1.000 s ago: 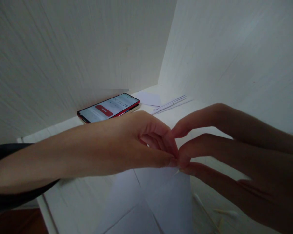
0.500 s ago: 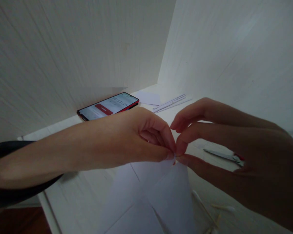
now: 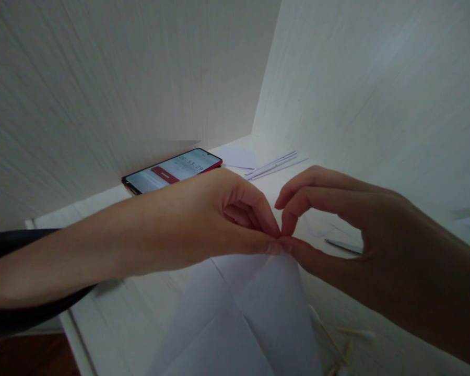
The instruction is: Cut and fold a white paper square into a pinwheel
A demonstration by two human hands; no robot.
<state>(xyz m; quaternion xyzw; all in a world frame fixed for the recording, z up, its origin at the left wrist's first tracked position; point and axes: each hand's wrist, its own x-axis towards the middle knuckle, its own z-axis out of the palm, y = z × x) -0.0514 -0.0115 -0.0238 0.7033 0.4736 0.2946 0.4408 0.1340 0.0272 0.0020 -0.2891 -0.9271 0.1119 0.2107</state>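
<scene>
Pale tabletop, streaked walls — white paper

We look out from one camera worn on the head, facing forward and down across the bench. Our view sits near enough for the left hand and right hand to loom large across the middle. Past them we look into the corner where a left wall meets a right wall, both farther off.
</scene>
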